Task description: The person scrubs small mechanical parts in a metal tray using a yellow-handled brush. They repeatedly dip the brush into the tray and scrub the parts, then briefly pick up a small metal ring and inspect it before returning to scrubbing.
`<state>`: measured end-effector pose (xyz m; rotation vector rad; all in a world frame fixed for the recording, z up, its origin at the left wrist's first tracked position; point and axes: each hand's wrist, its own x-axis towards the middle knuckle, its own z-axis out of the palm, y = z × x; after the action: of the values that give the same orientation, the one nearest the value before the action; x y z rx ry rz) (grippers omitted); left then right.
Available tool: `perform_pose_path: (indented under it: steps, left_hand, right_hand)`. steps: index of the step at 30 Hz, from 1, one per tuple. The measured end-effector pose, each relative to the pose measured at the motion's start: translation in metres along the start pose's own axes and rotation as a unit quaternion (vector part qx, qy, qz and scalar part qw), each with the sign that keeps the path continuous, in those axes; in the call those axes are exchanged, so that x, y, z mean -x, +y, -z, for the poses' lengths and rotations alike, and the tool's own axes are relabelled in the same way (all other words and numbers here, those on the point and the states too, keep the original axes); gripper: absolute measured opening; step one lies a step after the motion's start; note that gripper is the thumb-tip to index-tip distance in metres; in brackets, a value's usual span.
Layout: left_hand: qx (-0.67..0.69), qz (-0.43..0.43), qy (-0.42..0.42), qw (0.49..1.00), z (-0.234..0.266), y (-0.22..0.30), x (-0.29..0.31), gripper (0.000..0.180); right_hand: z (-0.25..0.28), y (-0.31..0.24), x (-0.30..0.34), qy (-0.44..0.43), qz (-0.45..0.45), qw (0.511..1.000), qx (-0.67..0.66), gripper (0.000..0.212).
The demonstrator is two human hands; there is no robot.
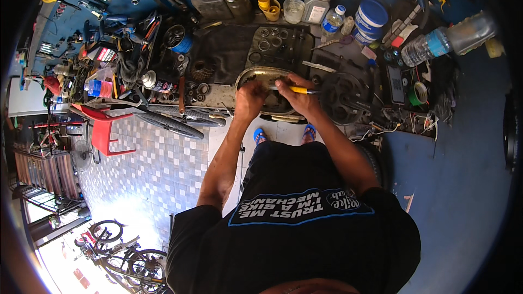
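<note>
Over a shallow metal pan (267, 69) at the bench's front edge, both my hands work close together. My right hand (298, 100) is closed round a slim tool with a yellow and dark handle (303, 90); its tip points left, and its kind cannot be made out. Fingers curled, my left hand (250, 99) is at the pan's left side, near that tip. What it pinches, if anything, is hidden. To the right of the pan lies a dark bicycle crankset (343, 95). A sprocket cassette (204, 71) sits to the left.
Behind the pan, a dark tray (280, 43) carries several rings. Bottles, a blue tub (371, 19) and a grey oil bottle (316, 6) line the back. Tools crowd the left. A bicycle wheel (169, 122) and a red chair (106, 133) stand below the bench.
</note>
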<state>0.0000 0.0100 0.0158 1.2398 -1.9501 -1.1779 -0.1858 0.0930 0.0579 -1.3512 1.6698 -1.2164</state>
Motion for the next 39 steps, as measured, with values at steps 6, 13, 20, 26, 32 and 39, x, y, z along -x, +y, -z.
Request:
perform_pose_path:
  steps: [6,13,20,26,32,39]
  left_hand:
    - [0.050,0.058,-0.007,0.997,0.005,0.009,0.005,0.030]
    - [0.032,0.008,0.006,0.999,0.006,0.005,0.000,0.024]
    - [0.025,0.061,-0.045,0.997,0.000,0.021,0.007,0.025]
    - [0.147,0.066,-0.016,0.987,-0.007,-0.005,0.001,0.015]
    - [-0.009,-0.069,0.044,0.997,-0.013,-0.010,0.000,0.022]
    - [-0.190,-0.136,0.004,0.972,-0.036,-0.007,-0.011,0.034]
  right_hand:
    - [0.004,-0.007,0.002,-0.008,-0.011,0.999,-0.052,0.032]
    - [0.007,-0.007,0.001,0.018,0.027,0.999,-0.023,0.031]
    - [0.000,0.014,0.000,0.038,0.072,0.996,0.029,0.034]
    - [0.010,0.031,-0.001,0.065,0.027,0.992,0.103,0.039]
    - [0.021,0.037,0.001,0.067,-0.059,0.993,0.077,0.044]
    - [0.037,0.035,0.000,0.112,-0.087,0.989,0.040,0.045]
